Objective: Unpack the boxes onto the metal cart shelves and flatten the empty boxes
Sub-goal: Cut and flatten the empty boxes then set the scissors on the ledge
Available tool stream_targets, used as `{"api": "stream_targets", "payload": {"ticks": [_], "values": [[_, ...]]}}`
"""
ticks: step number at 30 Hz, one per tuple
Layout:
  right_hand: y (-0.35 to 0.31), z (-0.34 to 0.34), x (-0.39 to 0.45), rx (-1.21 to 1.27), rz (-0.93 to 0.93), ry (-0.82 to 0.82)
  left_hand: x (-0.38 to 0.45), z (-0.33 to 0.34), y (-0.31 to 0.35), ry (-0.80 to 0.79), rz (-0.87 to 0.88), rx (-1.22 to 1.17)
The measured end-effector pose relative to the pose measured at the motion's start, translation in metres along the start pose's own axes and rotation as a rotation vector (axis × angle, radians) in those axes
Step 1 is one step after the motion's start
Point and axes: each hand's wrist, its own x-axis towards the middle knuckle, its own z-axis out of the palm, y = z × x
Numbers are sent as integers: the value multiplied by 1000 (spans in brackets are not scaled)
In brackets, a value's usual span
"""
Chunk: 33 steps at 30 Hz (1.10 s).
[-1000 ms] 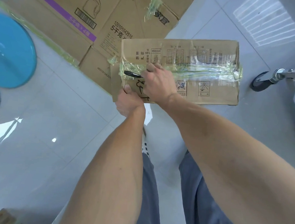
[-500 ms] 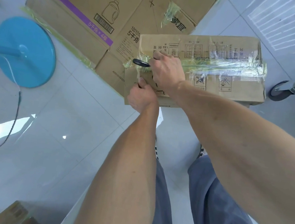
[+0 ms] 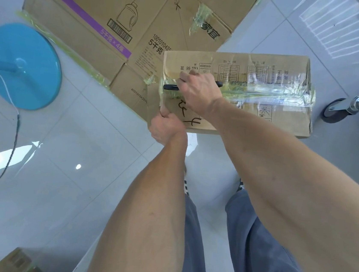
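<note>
A taped cardboard box (image 3: 270, 79) lies on the floor in front of me, sealed along its middle with greenish clear tape (image 3: 275, 93). My right hand (image 3: 198, 92) grips a black cutter (image 3: 171, 87) laid along the tape seam near the box's left end. The cutter's tip is hidden under my fingers. My left hand (image 3: 167, 129) grips the box's near left corner, thumb against the edge. Black handwriting marks the box's near flap.
A large flattened detergent box (image 3: 110, 27) lies on the tiles behind and to the left. A blue round stand base (image 3: 25, 67) with a trailing cord sits at the left. A cart caster wheel (image 3: 336, 110) and metal leg are at the right. Another box corner (image 3: 14, 261) shows bottom left.
My right hand with the cutter has shifted slightly right along the tape seam. The view has moved, so the box sits lower and farther right in the frame.
</note>
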Motion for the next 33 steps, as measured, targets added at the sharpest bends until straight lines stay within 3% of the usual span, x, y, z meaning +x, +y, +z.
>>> {"api": "stream_targets", "payload": {"ticks": [12, 20, 24, 26, 28, 30, 32, 33], "values": [[22, 22, -74, -116, 78, -189, -12, 6, -39, -47, -77, 28], [84, 18, -177, -249, 387, -376, -7, 9, -74, -13, -133, 45], [68, 22, -194, -234, 470, -442, -25, 9, -79, -2, -137, 238], [58, 25, -191, -191, 494, -441, -41, 8, -75, 43, 113, 399], [55, 25, -192, -164, 497, -415, -59, 10, -67, 5, 582, 532], [59, 21, -193, -161, 510, -387, -78, 22, -57, -147, 1048, 766], [65, 17, -195, -147, 520, -366, -98, 40, -52, -271, 1279, 975], [68, 14, -194, -144, 515, -362, -107, 48, -52, -294, 1257, 1028]]}}
